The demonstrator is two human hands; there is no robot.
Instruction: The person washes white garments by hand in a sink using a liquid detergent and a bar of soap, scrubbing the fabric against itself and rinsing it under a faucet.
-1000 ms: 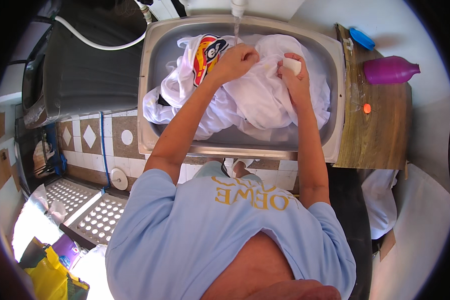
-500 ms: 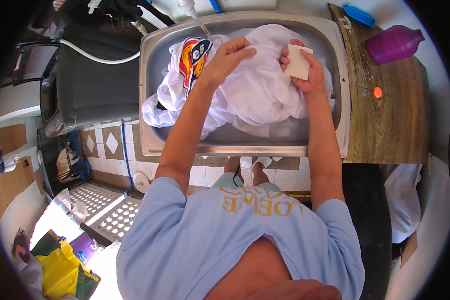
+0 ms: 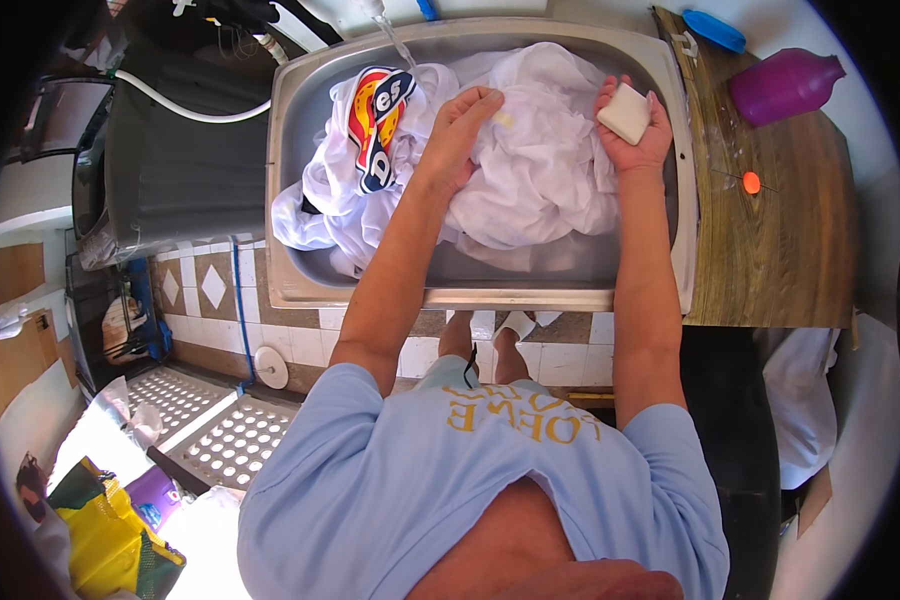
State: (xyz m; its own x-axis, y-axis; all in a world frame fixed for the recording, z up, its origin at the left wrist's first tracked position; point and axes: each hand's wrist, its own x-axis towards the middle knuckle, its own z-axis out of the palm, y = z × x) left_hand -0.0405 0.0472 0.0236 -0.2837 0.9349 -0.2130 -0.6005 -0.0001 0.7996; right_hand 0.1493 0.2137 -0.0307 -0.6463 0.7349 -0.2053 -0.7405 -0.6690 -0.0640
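You stood over a metal sink (image 3: 450, 298), its near rim running across in front of you and both your forearms reaching over it. A large heap of white cloth (image 3: 540, 200) filled most of the basin, crumpled into folds, its left end resting against the left wall. To the right of the sink stood a wood-grained table (image 3: 780, 235). On that table, toward the far side, a purple bottle (image 3: 788, 87) lay on its side. Your left hand (image 3: 456, 132) was over the middle of the cloth; its fingers were bent inward, but I could not tell whether they had a fold pinched between them. Your right hand (image 3: 638, 155) was palm up above the right end of the heap, its fingers clamped on a bar of soap. A red, yellow and dark blue print (image 3: 378, 125) showed on the cloth left of your left hand, and a thin stream of water (image 3: 400, 48) fell close to its top. A blue dish (image 3: 715, 31) sat at the table's far edge. The pale bar of soap (image 3: 625, 113) lay across your right palm. Nearer the sink, a small orange disc (image 3: 751, 183) lay on the table.
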